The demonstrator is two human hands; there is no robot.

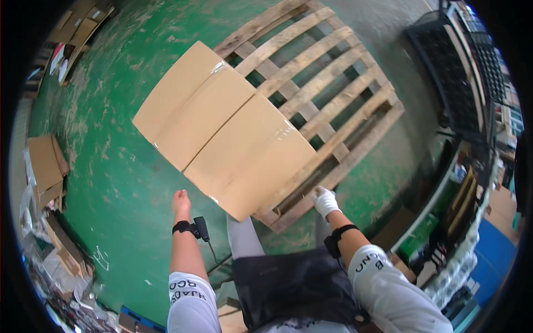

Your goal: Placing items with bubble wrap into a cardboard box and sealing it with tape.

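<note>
Two flat-topped brown cardboard boxes (240,130) lie side by side, with a dark seam between them and clear tape at their edges. They rest over the near left part of a wooden pallet (316,77) and overhang it toward the left. My bare left hand (181,202) hovers just left of the near box corner, apart from it, its fingers curled in. On the right, my right hand (323,201) wears a white glove with bare fingertips. Its fingers are also curled, close to the pallet's near edge; nothing shows in either hand.
A black rack (452,77) stands along the right side, with shelves of mixed goods below it. Folded cardboard (47,164) and scrap packaging (66,266) are heaped at the left. More cartons (78,25) sit at the far left on the green floor (111,127).
</note>
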